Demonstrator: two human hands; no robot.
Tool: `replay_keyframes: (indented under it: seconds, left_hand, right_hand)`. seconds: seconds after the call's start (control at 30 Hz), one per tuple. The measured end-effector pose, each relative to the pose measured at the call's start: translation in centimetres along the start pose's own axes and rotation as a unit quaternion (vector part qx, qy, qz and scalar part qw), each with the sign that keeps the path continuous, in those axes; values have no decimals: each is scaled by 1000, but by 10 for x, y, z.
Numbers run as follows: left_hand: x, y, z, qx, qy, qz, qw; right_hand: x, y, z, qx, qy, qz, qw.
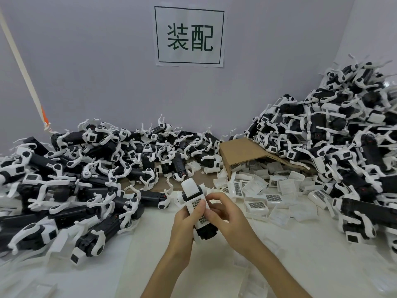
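Left hand [186, 220], right hand [227, 214] gripping black-white device [196, 203], piles around

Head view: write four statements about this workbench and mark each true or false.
1. The left hand and the right hand both hold one black-and-white unit. True.
2. The cardboard box stands upright and closed. False: it lies tipped over and open, with white grille covers spread before it.
3. The wall sign bears green characters. True.
4. The right pile of units is lower than the left pile. False: the right pile rises higher up the wall.
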State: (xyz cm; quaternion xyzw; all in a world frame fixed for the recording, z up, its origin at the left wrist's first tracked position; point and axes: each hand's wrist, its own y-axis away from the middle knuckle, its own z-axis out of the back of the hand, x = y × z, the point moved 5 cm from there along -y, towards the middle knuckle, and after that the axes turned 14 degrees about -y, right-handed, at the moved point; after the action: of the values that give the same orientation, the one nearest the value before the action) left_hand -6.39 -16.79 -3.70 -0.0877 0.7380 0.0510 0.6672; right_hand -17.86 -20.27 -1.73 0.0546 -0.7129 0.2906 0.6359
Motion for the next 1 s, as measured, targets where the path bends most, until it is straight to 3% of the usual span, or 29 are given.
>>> replay_keyframes:
  seconds: [0.47, 0.7, 0.83, 0.9, 1.0]
  left_hand:
    - [1, 3, -7, 35, 22, 30, 999]
    - [2, 5, -20, 129, -80, -2, 988]
    - [10, 7, -26, 160, -145, 20, 976]
    - [13, 6, -24, 145, -140, 40, 979]
    - [9, 0, -12, 41, -151, 36, 987]
  right_hand:
    - [9, 1, 11, -60, 61, 37, 996]
    - [14, -2, 24, -28, 13, 3, 1000]
    - [16, -2, 23, -3, -19, -10, 1000]
    - [18, -3, 27, -6, -9, -14, 1000]
    - [24, -3, 30, -7, -13, -7, 1000]
